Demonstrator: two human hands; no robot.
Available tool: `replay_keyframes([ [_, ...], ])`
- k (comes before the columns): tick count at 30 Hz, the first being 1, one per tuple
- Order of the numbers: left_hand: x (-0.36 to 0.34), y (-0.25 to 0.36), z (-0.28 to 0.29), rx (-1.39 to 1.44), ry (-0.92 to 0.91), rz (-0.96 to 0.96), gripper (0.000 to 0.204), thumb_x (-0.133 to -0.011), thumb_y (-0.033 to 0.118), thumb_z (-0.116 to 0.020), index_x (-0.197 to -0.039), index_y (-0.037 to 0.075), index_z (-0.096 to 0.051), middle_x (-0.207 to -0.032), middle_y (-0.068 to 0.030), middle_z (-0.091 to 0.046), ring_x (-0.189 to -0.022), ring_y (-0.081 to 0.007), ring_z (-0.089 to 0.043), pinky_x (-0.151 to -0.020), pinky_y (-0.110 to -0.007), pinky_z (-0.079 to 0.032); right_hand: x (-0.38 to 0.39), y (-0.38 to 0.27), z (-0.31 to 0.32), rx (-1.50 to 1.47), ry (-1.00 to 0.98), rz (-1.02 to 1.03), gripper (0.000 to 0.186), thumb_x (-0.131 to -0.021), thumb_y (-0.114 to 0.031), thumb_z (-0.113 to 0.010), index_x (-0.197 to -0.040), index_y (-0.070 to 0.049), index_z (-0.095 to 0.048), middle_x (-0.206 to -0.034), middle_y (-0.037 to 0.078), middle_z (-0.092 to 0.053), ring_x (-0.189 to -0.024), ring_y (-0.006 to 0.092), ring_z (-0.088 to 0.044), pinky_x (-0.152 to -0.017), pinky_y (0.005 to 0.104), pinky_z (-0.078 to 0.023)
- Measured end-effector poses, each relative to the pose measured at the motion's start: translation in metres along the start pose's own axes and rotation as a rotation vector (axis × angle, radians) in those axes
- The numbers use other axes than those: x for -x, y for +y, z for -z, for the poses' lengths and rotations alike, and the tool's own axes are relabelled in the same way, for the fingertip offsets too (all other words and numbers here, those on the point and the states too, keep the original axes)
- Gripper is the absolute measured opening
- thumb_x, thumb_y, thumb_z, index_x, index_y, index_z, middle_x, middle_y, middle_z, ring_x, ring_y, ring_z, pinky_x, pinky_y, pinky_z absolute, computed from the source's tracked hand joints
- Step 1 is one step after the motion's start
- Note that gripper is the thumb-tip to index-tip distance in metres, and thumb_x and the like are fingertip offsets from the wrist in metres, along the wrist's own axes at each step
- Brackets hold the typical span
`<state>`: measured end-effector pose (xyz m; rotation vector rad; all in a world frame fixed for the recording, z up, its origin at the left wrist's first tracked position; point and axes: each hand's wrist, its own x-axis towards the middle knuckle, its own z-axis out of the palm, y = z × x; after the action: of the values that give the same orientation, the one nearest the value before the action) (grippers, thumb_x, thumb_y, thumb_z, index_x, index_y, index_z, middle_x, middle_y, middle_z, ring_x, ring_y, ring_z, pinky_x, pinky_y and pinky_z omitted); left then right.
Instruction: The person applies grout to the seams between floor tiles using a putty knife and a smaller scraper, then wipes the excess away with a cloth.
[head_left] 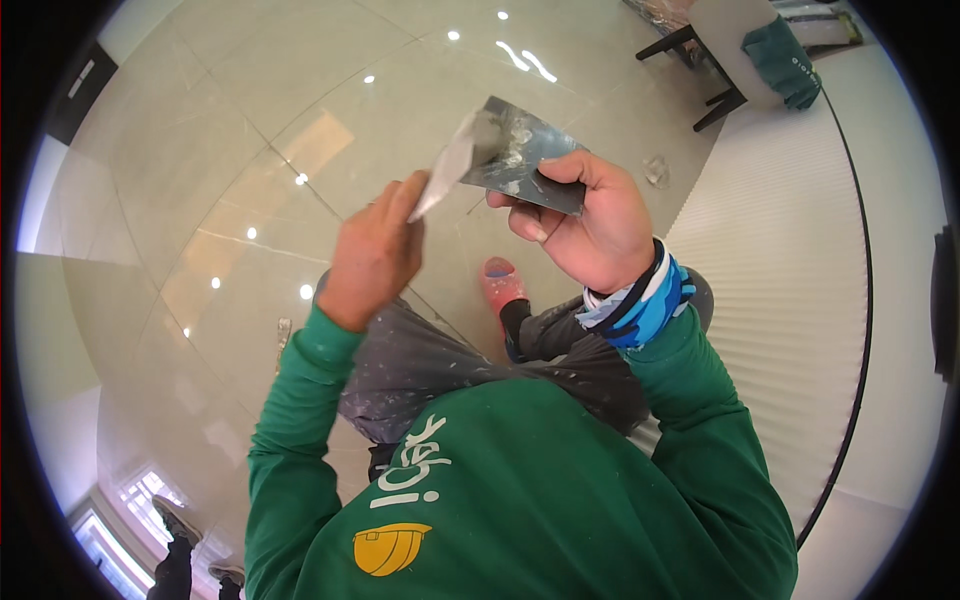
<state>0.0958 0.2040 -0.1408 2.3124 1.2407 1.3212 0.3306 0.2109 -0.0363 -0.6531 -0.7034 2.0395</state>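
My right hand (pixel 595 220) grips a dark, flat rectangular plate (pixel 515 180) at its near right corner, thumb on top and fingers underneath. Greyish-white smears cover part of the plate's upper face. My left hand (pixel 375 248) is closed on the lower end of a thin, pale flat piece (pixel 450 168), tilted up and slightly blurred. Its far end meets or overlaps the left side of the plate; whether they touch, I cannot tell. The exact kind of the pale piece is unclear from this angle, and most of my left fingers are hidden behind the hand.
Glossy beige floor tiles (pixel 340 60) spread ahead. On the right stands a white ribbed surface (pixel 770 260), with a black-legged chair (pixel 730 60) and dark green cloth (pixel 782 65) beyond. Clear crumpled plastic (pixel 656 172) lies nearby. Another person's legs (pixel 172 570) show lower left.
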Motion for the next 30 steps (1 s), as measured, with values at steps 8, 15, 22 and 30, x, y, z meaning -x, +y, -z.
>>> replay_keyframes([
  [8,0.087,-0.014,0.087,1.153,-0.403,0.828,0.034,-0.100,0.020,-0.058,-0.127,0.001,-0.051,-0.067,-0.0124,-0.058,-0.046,-0.0225,-0.056,-0.042,-0.033,-0.048,0.027,0.049,-0.029,0.856,-0.039,0.413,0.042,-0.094,0.008,-0.050,-0.136,0.005,-0.055,-0.125,0.017,-0.065,-0.106,0.0240,-0.066,-0.091,0.0382,-0.054],
  [15,0.109,0.022,0.111,1.750,-0.403,0.799,0.040,-0.102,0.026,-0.056,-0.130,-0.002,-0.047,-0.072,-0.0094,-0.058,-0.043,-0.0123,-0.051,-0.035,-0.024,-0.044,0.014,0.080,-0.053,1.472,-0.401,0.615,0.080,-0.070,0.020,-0.049,-0.143,-0.011,-0.055,-0.141,0.016,-0.055,-0.126,0.0380,-0.058,-0.106,0.0376,-0.048],
  [22,0.137,0.017,0.128,1.445,-0.346,0.709,0.030,-0.104,0.025,-0.052,-0.120,-0.001,-0.051,-0.072,-0.0073,-0.057,-0.047,-0.0122,-0.053,-0.040,-0.026,-0.043,0.024,0.065,-0.042,1.994,-0.230,0.732,0.060,-0.075,0.011,-0.056,-0.128,-0.014,-0.067,-0.133,0.013,-0.061,-0.122,0.0348,-0.057,-0.101,0.0429,-0.048],
  [30,0.149,0.011,0.138,1.148,-0.366,0.819,0.023,-0.105,0.023,-0.050,-0.113,0.001,-0.052,-0.071,-0.0058,-0.057,-0.047,-0.0126,-0.053,-0.043,-0.027,-0.044,0.020,0.083,-0.109,2.496,-0.710,0.910,0.040,-0.084,-0.015,-0.061,-0.123,-0.015,-0.068,-0.136,0.004,-0.060,-0.130,0.0274,-0.051,-0.101,0.0443,-0.041],
])
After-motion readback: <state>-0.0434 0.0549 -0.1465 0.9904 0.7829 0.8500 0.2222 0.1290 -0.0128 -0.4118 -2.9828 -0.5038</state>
